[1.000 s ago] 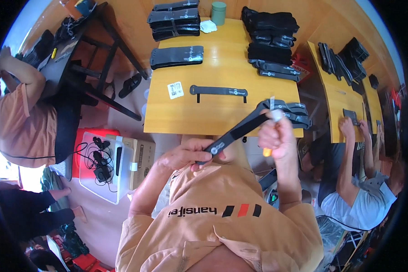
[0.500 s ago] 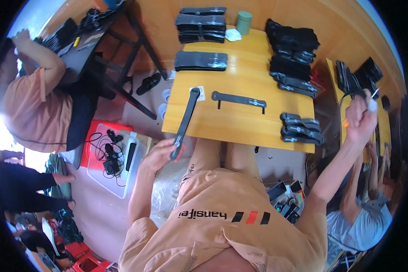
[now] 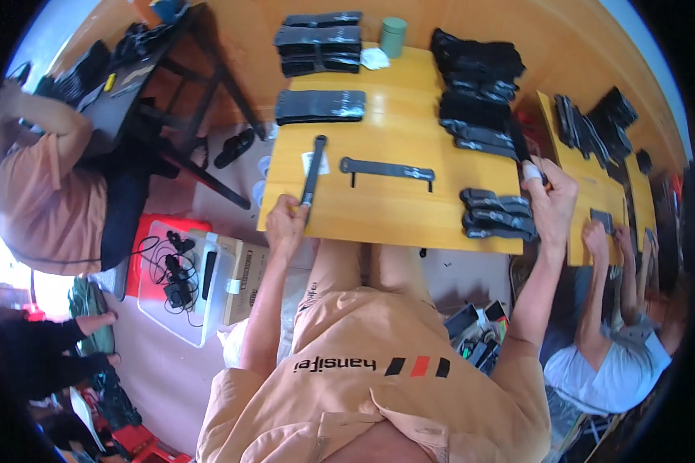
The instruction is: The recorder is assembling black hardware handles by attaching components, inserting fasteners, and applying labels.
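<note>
On the table's near left, my left hand (image 3: 287,222) pinches the lower end of a dark grey strap (image 3: 314,171), which slants away over a small white paper (image 3: 321,163). A second dark strap (image 3: 390,169) lies crosswise at the middle, two short black tabs sticking out below it. At the table's right edge, my right hand (image 3: 554,199) is closed on a black strip (image 3: 520,141), blurred and partly hidden by the fingers. Something white (image 3: 531,171) shows at its fingertips. Just left of this hand sits a small pile of folded straps (image 3: 496,216).
Stacks of packed straps (image 3: 320,106) stand on the table's (image 3: 409,220) far left, beside a green canister (image 3: 393,37). Dark bundles (image 3: 479,65) line its far right. A clear bin (image 3: 179,305) with cables sits on the floor at left. Other people work on both sides.
My right hand has come down and left from the raised position to the table's right edge. My left hand has moved forward, the strap now lying farther onto the table.
</note>
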A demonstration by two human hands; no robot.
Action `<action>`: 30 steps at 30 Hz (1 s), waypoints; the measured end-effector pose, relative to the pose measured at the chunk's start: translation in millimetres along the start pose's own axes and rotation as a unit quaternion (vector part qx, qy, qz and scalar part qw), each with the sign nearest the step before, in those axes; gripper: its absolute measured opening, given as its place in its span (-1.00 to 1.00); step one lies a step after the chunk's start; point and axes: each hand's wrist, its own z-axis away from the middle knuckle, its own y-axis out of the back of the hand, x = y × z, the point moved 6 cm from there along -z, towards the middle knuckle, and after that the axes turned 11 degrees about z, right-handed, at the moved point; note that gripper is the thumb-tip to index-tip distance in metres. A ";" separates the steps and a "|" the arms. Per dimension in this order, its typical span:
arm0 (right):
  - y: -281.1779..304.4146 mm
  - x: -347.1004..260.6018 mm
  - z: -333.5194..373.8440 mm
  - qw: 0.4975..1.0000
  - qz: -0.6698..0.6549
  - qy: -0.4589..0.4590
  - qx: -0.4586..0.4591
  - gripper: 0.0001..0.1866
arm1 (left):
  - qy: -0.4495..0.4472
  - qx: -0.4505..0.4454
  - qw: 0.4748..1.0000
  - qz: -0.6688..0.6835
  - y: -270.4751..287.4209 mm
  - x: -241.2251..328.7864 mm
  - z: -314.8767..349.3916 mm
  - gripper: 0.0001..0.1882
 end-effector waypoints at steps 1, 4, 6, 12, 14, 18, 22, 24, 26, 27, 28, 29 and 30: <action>-1.0 -0.3 0.5 1.000 0.006 -0.002 -0.009 -0.89 | -0.030 0.038 0.998 -0.039 4.4 -3.1 1.9 -0.78; -6.7 0.6 6.5 1.000 -0.016 0.003 0.013 -0.83 | -0.064 0.081 0.992 -0.074 14.2 14.1 8.0 -0.77; -9.9 -6.6 11.1 0.997 0.018 0.068 0.045 -0.80 | -0.032 0.044 0.998 -0.004 13.1 36.9 15.9 -0.76; -76.4 -53.9 68.4 0.937 0.134 0.316 -0.056 -0.77 | 0.061 -0.351 0.876 0.324 -57.7 108.3 85.0 -0.71; -102.7 -57.8 92.2 0.905 0.166 0.373 -0.121 -0.66 | 0.200 -0.354 0.758 0.509 -74.8 123.0 98.2 -0.72; -119.8 -41.2 114.2 0.899 0.143 0.381 -0.160 -0.65 | 0.215 -0.275 0.702 0.621 -84.8 90.3 75.3 -0.72; -128.1 -7.3 111.4 0.977 -0.075 0.142 -0.136 -0.63 | 0.172 -0.226 0.750 0.597 -84.6 81.3 69.5 -0.78; -132.9 2.5 113.1 0.970 -0.198 -0.014 -0.139 -0.61 | 0.145 -0.176 0.771 0.594 -82.1 81.4 67.8 -0.77; -145.2 10.7 124.3 0.826 -0.403 -0.328 -0.219 -0.65 | 0.142 -0.176 0.774 0.592 -84.4 80.0 68.9 -0.77; -147.6 9.5 125.2 0.826 -0.402 -0.331 -0.218 -0.65 | 0.135 -0.173 0.776 0.591 -84.7 79.7 69.1 -0.77; -150.0 8.4 126.6 0.815 -0.414 -0.340 -0.219 -0.71 | 0.137 -0.176 0.776 0.590 -86.3 79.8 69.8 -0.77; -151.8 8.5 128.0 0.805 -0.427 -0.349 -0.220 -0.76 | 0.132 -0.173 0.783 0.583 -87.1 80.4 70.2 -0.77; -153.9 11.1 129.8 0.805 -0.426 -0.351 -0.219 -0.76 | 0.126 -0.171 0.790 0.576 -87.7 81.1 70.1 -0.77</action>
